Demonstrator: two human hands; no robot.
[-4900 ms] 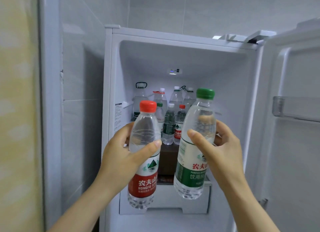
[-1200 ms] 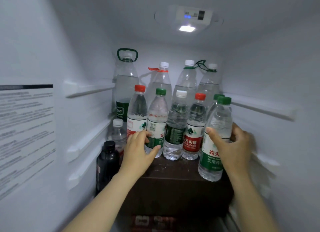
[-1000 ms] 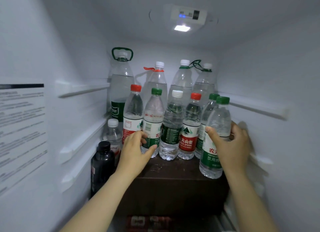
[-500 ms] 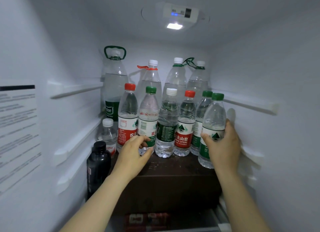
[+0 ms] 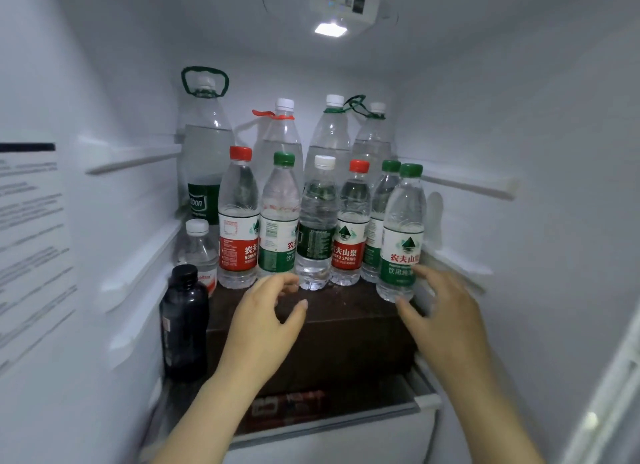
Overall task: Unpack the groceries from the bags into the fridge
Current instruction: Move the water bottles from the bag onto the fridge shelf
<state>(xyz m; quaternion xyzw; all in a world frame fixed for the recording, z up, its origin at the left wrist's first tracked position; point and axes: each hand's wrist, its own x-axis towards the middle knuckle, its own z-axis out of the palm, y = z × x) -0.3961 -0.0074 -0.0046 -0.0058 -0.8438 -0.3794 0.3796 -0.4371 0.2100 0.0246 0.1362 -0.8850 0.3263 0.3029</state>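
Observation:
Inside the fridge, several water bottles stand in a row on a dark brown box (image 5: 332, 328). The red-capped bottle (image 5: 239, 217) is at the row's left and a green-capped bottle (image 5: 401, 235) stands at its right end, nearest me. My left hand (image 5: 266, 321) hovers in front of the row with loosely curved fingers, holding nothing. My right hand (image 5: 440, 314) is just off the green-capped bottle's base, fingers spread and empty; I cannot tell if a fingertip still touches it. Taller bottles (image 5: 204, 145) stand behind the row.
A black bottle (image 5: 183, 321) and a small white-capped bottle (image 5: 197, 249) stand lower at the left of the box. The fridge's white side walls (image 5: 519, 193) carry shelf rails. A light (image 5: 330, 29) shines in the ceiling. A red-labelled package (image 5: 287, 403) lies under the box.
Both hands carried a bottle into the fridge and set it in the row. Since half a second ago both hands have let go and drawn back toward me.

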